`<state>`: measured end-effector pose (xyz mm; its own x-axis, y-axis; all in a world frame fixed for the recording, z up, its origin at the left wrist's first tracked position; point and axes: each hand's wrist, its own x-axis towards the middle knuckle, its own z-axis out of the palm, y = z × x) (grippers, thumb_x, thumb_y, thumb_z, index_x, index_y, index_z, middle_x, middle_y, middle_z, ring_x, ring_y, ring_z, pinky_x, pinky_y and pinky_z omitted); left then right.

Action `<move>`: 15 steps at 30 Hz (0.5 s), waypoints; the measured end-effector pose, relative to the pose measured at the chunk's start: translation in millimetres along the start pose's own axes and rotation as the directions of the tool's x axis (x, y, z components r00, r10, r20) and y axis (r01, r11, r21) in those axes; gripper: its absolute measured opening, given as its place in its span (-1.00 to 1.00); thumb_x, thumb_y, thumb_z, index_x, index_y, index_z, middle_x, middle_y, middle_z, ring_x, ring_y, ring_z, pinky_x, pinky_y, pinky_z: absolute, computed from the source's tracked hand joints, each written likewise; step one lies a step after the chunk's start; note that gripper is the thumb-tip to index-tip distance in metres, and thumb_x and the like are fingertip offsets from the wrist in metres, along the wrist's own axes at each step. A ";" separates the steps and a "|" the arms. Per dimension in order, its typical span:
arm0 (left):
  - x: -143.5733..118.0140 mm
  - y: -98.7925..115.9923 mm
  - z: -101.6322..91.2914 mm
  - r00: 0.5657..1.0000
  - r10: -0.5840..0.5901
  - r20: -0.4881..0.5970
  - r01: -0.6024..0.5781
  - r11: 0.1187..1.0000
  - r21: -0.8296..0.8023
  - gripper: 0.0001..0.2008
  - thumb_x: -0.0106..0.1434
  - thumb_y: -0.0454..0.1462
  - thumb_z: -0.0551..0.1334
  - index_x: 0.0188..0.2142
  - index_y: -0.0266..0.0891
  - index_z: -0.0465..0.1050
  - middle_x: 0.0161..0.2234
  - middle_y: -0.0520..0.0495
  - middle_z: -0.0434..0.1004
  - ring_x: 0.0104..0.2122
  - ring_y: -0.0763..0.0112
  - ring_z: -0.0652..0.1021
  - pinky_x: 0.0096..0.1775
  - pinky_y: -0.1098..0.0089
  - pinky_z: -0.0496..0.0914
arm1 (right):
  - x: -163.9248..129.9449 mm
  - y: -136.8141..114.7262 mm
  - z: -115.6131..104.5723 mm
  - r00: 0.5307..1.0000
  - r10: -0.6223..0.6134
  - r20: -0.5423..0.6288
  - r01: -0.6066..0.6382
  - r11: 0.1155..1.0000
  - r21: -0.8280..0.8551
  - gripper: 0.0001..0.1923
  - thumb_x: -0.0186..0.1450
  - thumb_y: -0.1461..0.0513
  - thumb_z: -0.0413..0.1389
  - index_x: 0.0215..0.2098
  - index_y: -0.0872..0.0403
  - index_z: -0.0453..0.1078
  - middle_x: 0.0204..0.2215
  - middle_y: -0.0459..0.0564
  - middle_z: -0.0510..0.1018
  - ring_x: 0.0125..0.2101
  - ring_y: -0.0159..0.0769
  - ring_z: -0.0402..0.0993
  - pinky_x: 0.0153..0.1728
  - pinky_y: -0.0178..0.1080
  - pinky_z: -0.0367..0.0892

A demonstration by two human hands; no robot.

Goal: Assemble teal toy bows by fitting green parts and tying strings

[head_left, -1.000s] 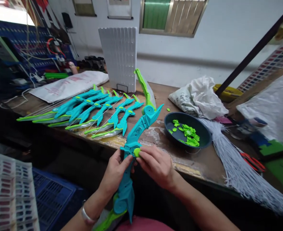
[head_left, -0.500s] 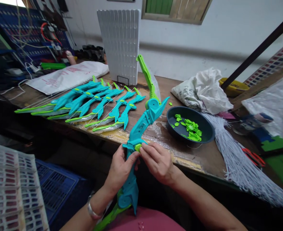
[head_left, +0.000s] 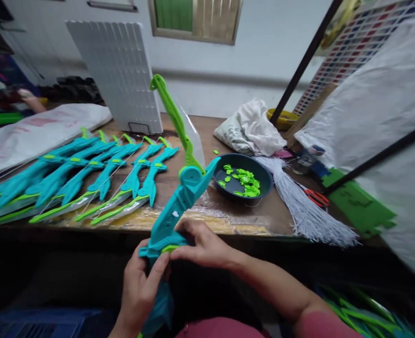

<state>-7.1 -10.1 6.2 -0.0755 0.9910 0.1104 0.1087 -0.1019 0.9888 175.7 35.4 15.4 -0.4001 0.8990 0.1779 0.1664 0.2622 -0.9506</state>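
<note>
I hold a teal toy bow [head_left: 174, 211] with a lime green limb upright over the table's front edge. My left hand [head_left: 140, 286] grips its handle from below, thumb up against a small green piece [head_left: 169, 248] on the grip. The fingers of my right hand [head_left: 202, 245] press on that same green piece from the right. A dark round bowl [head_left: 265, 180] of several small green pieces [head_left: 244, 178] stands on the table just beyond my right hand.
Several finished teal and green bows [head_left: 69, 176] lie in a row on the wooden table [head_left: 207, 206] at left. A white ribbed panel [head_left: 117, 75] stands behind them. A bundle of white strings [head_left: 301, 206], red scissors [head_left: 316, 197], white bags [head_left: 251, 126] and a dark diagonal pole [head_left: 306, 58] are at right.
The view has swung right and down. The bow has tilted more upright and nearer to me. My right fingers have shifted over the green piece, and my left thumb now presses it.
</note>
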 end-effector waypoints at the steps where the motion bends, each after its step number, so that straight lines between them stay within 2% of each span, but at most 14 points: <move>1: -0.4 -1.6 -1.1 1.000 0.008 0.004 -0.008 1.000 0.010 -0.73 0.22 -0.07 0.37 -0.21 -0.18 0.51 -0.40 -0.03 0.57 -0.37 0.22 0.55 -0.35 0.39 0.38 | -1.0 1.1 2.7 1.000 -0.015 -0.009 0.014 0.999 -0.035 -0.51 0.19 -0.11 0.34 -0.20 0.09 0.44 -0.35 -0.10 0.48 -0.32 -0.30 0.40 -0.26 -0.28 0.30; 4: 1.4 -5.4 -3.4 1.000 0.031 0.004 -0.031 0.998 0.052 -0.73 0.21 -0.07 0.38 -0.21 -0.18 0.52 -0.38 -0.03 0.58 -0.32 0.23 0.55 -0.24 0.38 0.40 | 1.2 3.2 3.9 0.997 -0.068 0.045 0.071 0.995 -0.064 -0.56 0.22 -0.05 0.35 -0.15 0.09 0.46 -0.29 -0.09 0.52 -0.29 -0.31 0.43 -0.26 -0.31 0.30; 6: 5.3 -7.5 -5.1 0.999 -0.016 0.030 0.015 0.999 0.028 -0.71 0.20 -0.05 0.39 -0.23 -0.19 0.51 -0.43 -0.02 0.57 -0.42 0.28 0.54 -0.31 0.39 0.41 | 11.3 4.6 -8.7 0.980 -0.116 0.162 0.134 0.985 -0.105 -0.59 0.24 -0.01 0.34 -0.11 0.09 0.48 -0.27 -0.08 0.55 -0.30 -0.34 0.45 -0.29 -0.34 0.32; 7: 8.2 -8.5 -6.6 0.996 -0.065 0.054 0.066 0.998 -0.014 -0.70 0.19 -0.04 0.39 -0.23 -0.19 0.49 -0.49 0.00 0.54 -0.49 0.31 0.51 -0.39 0.40 0.40 | 19.4 6.0 -21.0 0.975 -0.116 0.188 0.153 0.969 -0.196 -0.62 0.27 0.00 0.33 -0.11 0.09 0.49 -0.27 -0.09 0.57 -0.32 -0.36 0.47 -0.31 -0.36 0.32; 8: 11.4 -9.7 -8.9 0.990 -0.121 0.079 0.126 0.989 -0.072 -0.67 0.19 -0.04 0.39 -0.20 -0.19 0.47 -0.54 0.02 0.51 -0.56 0.34 0.48 -0.47 0.41 0.38 | 29.2 8.3 -37.3 0.981 -0.090 0.171 0.144 0.931 -0.336 -0.67 0.32 0.02 0.29 -0.11 0.08 0.50 -0.27 -0.09 0.58 -0.32 -0.36 0.48 -0.31 -0.37 0.33; 9: 15.2 -10.8 -12.2 0.980 -0.172 0.098 0.185 0.973 -0.141 -0.63 0.17 -0.04 0.41 -0.15 -0.19 0.44 -0.58 0.05 0.49 -0.62 0.36 0.44 -0.55 0.42 0.35 | 40.0 11.9 -57.4 0.993 -0.055 0.104 0.100 0.863 -0.495 -0.72 0.38 0.04 0.22 -0.11 0.08 0.51 -0.26 -0.08 0.60 -0.30 -0.36 0.50 -0.28 -0.37 0.35; 10: 19.4 -12.1 -16.6 0.972 -0.208 0.106 0.226 0.950 -0.215 -0.57 0.15 -0.04 0.42 -0.10 -0.17 0.41 -0.59 0.07 0.48 -0.66 0.36 0.43 -0.60 0.43 0.33 | 51.0 17.0 -80.2 1.000 -0.018 -0.021 -0.001 0.749 -0.662 -0.75 0.45 0.07 0.14 -0.11 0.07 0.52 -0.23 -0.06 0.60 -0.25 -0.34 0.51 -0.23 -0.35 0.36; 11: 24.0 -13.3 -21.9 0.969 -0.223 0.103 0.244 0.926 -0.288 -0.52 0.12 -0.05 0.44 -0.04 -0.16 0.38 -0.59 0.08 0.48 -0.68 0.36 0.42 -0.64 0.44 0.33 | 61.3 23.8 -104.7 0.990 0.014 -0.139 -0.115 0.652 -0.749 -0.73 0.50 0.12 0.04 -0.09 0.09 0.52 -0.17 0.00 0.60 -0.17 -0.29 0.51 -0.14 -0.30 0.37; 12: 28.9 -14.6 -28.0 0.969 -0.226 0.095 0.245 0.901 -0.357 -0.48 0.12 -0.05 0.44 -0.01 -0.16 0.37 -0.59 0.08 0.48 -0.70 0.37 0.42 -0.66 0.44 0.33 | 70.2 32.0 -129.1 0.977 0.040 -0.210 -0.193 0.589 -0.784 -0.69 0.53 0.19 -0.05 -0.08 0.14 0.51 -0.12 0.09 0.59 -0.11 -0.23 0.50 -0.06 -0.23 0.35; 13: 34.2 -15.8 -34.7 0.970 -0.222 0.097 0.243 0.875 -0.419 -0.51 0.13 -0.05 0.43 -0.02 -0.17 0.38 -0.59 0.08 0.46 -0.71 0.39 0.41 -0.68 0.46 0.32 | 77.2 41.5 -152.2 0.965 0.080 -0.250 -0.253 0.530 -0.809 -0.69 0.52 0.23 -0.06 -0.10 0.18 0.51 -0.10 0.15 0.57 -0.08 -0.18 0.49 -0.01 -0.18 0.35; 15: 45.3 -18.3 -48.3 0.965 -0.200 0.168 0.260 0.811 -0.524 -0.64 0.22 -0.04 0.36 -0.13 -0.22 0.44 -0.58 0.04 0.44 -0.71 0.44 0.40 -0.69 0.49 0.33 | 85.4 62.7 -189.3 0.948 0.178 -0.262 -0.315 0.429 -0.847 -0.78 0.47 0.24 0.05 -0.14 0.20 0.51 -0.10 0.17 0.56 -0.05 -0.13 0.49 0.03 -0.09 0.35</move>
<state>-60.3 32.4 -2.1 0.0720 0.9915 -0.1083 -0.4510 0.1292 0.8831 322.5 195.0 19.2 -0.1136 0.9913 0.0665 0.9604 0.1267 -0.2482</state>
